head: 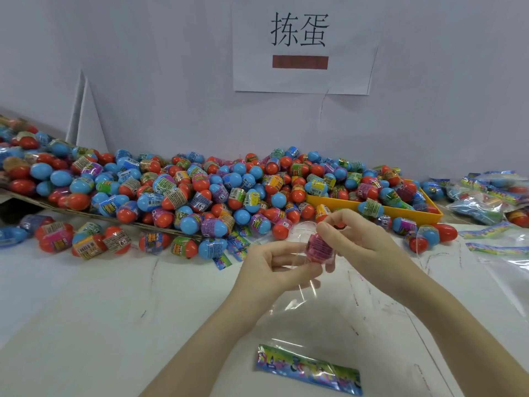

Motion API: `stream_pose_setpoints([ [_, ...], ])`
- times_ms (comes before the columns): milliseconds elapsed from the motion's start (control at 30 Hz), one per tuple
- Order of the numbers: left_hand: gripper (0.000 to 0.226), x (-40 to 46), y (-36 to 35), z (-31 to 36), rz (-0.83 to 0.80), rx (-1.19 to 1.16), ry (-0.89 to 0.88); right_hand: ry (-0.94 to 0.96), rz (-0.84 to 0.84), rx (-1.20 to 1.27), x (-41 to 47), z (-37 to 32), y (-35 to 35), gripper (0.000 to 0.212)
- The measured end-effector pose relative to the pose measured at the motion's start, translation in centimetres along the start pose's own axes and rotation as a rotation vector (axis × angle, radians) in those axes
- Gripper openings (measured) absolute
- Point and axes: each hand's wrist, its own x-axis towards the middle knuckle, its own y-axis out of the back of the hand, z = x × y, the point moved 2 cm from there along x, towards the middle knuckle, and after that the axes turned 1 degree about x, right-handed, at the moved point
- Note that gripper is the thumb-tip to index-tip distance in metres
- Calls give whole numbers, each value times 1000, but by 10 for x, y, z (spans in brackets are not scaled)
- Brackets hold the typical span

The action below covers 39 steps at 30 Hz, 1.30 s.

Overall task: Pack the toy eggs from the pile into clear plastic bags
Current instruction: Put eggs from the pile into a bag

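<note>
Our left hand [269, 267] pinches the clear bag [309, 305] open; our right hand [347, 236] pinches a pink-wrapped egg [319, 247] at its mouth, the pile [200, 193] at eleven o'clock.

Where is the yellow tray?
In the head view, the yellow tray sits on the right side of the table, by the wall, half buried under the pile of toy eggs, just beyond the right hand.
</note>
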Motion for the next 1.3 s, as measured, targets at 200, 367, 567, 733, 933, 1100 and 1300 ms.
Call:
stream_pose_setpoints([
  [200, 21, 0, -2, 0, -9, 52, -40, 18, 66, -37, -1, -1, -7, 46],
  [367, 17, 1, 0, -3, 23, 52, -46, 115, 153, -120, -1, -3, -8, 38],
  [567, 14, 4, 1, -6, 62, -28, 0, 91, 39, -72, -1, 0, -15, 56],
  [733, 12, 6, 1, -15, 71, -30, 24, -25, -175, -297, -3, 4, -22, 81],
  [933, 17, 10, 7, -23, 81, -92, 124, 102, 385, -34, 18, -7, 3, 33],
  [1100, 19, 11, 3, -23, 93, -48, 129, -119, 31, -602, 72, 13, -6, 26],
  [1300, 20, 11, 2, -24, 93, -51, 120, -240, -176, -703, 96, 30, -35, 41],
])
